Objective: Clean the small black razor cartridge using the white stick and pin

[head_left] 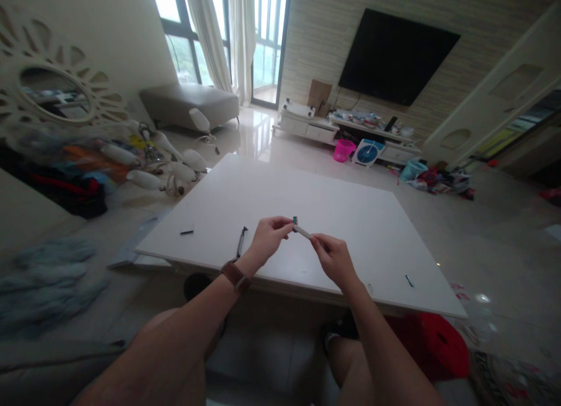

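Note:
Both hands meet over the front middle of the white table [333, 198]. A razor with a light grey handle [302, 232] and a small dark green head [295, 221] spans the gap between them. My left hand [272, 233], below a brown wrist strap, pinches at its head end. The other end of the handle sits between the fingers and thumb of my right hand [333, 255]. Beside my left wrist lies a second razor [241, 241], dark and slim. A short black bar [186, 232] rests farther left, and a small dark green strip [409, 280] lies at the right.
A red round stool [442, 344] stands under the table's right front edge. On the left are a white lamp [179, 171] with several shades and a heap of bags [87, 166]. A pink basket [344, 151] and a blue fan [367, 152] stand by the far cabinet.

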The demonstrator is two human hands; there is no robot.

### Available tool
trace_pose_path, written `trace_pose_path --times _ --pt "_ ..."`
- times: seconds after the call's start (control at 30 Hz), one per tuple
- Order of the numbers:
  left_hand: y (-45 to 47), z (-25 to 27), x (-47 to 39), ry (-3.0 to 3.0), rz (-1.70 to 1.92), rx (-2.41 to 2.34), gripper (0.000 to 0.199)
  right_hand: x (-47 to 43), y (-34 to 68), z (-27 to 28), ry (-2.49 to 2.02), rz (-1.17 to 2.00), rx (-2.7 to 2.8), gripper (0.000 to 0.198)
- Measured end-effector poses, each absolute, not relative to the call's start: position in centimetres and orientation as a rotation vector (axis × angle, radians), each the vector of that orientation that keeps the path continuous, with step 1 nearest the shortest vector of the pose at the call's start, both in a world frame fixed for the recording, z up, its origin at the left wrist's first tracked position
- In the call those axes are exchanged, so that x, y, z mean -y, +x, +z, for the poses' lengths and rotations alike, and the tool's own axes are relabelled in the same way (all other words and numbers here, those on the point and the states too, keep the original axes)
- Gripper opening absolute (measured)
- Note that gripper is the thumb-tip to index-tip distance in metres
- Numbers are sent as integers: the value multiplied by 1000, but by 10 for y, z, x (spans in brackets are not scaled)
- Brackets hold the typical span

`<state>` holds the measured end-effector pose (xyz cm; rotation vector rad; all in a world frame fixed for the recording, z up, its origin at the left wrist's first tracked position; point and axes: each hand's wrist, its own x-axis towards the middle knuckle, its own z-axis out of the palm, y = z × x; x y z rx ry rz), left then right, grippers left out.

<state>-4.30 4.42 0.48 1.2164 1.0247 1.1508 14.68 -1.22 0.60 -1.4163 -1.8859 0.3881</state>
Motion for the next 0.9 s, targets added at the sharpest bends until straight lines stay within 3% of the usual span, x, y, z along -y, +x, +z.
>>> trace_pose_path --times 0.9 --pt "-41 8 -44 1144 1173 -1050 21 4 153 6 -1596 205 1688 33"
